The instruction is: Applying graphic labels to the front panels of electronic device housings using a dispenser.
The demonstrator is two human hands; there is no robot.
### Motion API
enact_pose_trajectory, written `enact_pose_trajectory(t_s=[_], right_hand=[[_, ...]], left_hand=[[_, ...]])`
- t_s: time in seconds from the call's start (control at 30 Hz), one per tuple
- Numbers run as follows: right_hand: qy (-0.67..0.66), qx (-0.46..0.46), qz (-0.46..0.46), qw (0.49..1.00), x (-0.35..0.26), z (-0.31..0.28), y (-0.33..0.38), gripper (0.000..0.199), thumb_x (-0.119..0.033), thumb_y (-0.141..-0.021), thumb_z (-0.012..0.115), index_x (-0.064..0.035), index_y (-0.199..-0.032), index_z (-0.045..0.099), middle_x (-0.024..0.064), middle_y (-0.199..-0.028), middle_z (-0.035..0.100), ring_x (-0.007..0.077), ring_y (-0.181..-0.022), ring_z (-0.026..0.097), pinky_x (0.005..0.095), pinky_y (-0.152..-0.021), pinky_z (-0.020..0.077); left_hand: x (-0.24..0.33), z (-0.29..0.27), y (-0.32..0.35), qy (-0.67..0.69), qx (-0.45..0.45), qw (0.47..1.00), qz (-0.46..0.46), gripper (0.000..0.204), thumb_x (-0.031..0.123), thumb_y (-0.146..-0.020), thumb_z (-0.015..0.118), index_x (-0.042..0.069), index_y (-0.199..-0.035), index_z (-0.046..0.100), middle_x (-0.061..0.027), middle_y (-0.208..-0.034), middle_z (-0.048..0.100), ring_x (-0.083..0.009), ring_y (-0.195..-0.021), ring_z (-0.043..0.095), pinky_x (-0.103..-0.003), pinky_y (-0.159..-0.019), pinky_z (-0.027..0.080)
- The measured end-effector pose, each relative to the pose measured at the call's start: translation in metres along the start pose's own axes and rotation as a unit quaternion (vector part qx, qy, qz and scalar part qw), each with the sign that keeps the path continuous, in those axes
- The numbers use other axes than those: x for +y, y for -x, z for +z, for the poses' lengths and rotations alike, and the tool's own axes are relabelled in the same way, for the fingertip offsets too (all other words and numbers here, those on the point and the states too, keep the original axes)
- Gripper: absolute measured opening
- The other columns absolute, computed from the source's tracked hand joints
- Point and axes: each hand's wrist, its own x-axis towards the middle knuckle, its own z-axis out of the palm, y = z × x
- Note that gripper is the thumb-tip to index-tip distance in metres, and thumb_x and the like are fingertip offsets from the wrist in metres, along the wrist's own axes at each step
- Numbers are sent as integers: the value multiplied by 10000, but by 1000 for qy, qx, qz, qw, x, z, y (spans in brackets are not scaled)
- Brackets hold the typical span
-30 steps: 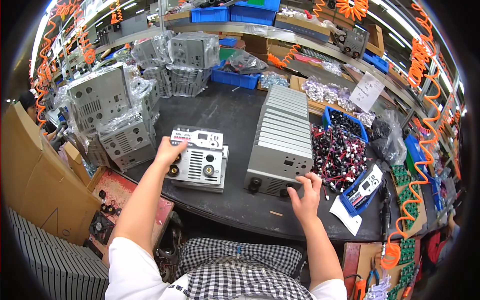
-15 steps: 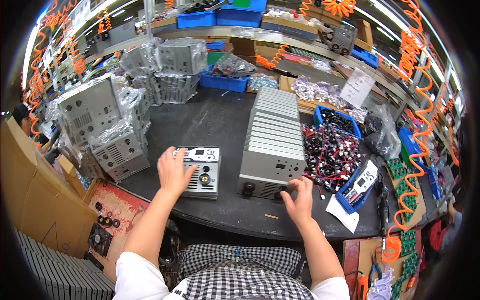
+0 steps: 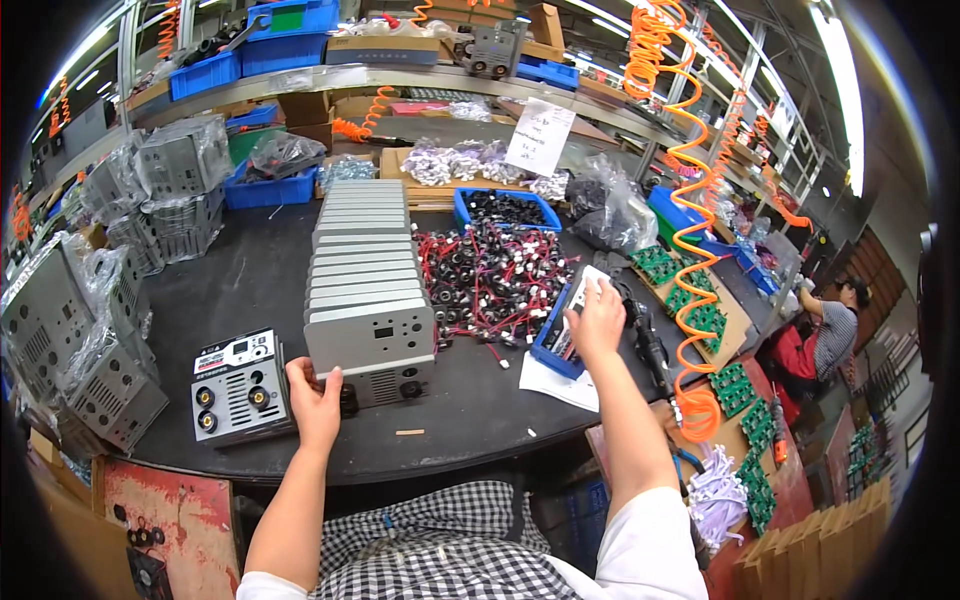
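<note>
L hand [image 3: 316,402] now on grey panel stack [image 3: 367,290] — R hand [image 3: 597,318] over blue tray [image 3: 556,340].

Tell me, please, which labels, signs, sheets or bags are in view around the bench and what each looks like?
Front panel, left of left hand: grey, with a white label strip on top.
Paper sign, back shelf: white, handwritten, tilted.
White sheet, bench's right edge, under the blue tray by right hand.
Clear bags, back left, around grey housings.

Grey metal front panel [image 3: 370,345] upright on black bench, first in a long row, left hand [image 3: 316,400] on its lower corner, small blue tray [image 3: 562,330] under right hand [image 3: 596,320], at bench edge
</note>
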Motion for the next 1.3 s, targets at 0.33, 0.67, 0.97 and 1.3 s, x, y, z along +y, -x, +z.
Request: enact_pose_trajectory(t_s=[0.33,0.67,0.97,1.3], right_hand=[[39,-60,3,997,42,10,0,642,-271,-598,826,-81,-1158,575,80,-1283,491,281,-1209,428,440,-975,343],[54,43,-58,996,47,-5,-14,354,-193,-583,786,-117,-865,586,36,-991,579,232,-1008,518,396,-864,380],[-242,-41,-28,969,-56,-70,26,175,-240,-882,554,-80,-811,541,126,-710,581,327,-605,589,443,-554,466],[-797,-246,22,551,-202,-144,109,137,-106,-814,687,-17,-803,584,22,-852,491,94,-750,483,242,-638,416]], left_hand=[[-14,-15,2,33,-25,999,-1,323,159,-848,675,38,-1059,462,2,-874,484,-81,-748,435,-223,-683,392],[-14,-6,13,105,-7,994,-41,307,208,-929,582,31,-1121,420,-44,-951,508,-97,-824,476,-244,-757,410],[70,-1,44,-110,15,974,195,412,36,-757,603,-31,-1136,455,-168,-1097,466,-301,-1037,466,-398,-923,374],[131,5,94,243,-288,926,26,984,691,-803,489,-75,-1392,301,-179,-1374,424,-236,-1249,420,-364,-1030,337]])
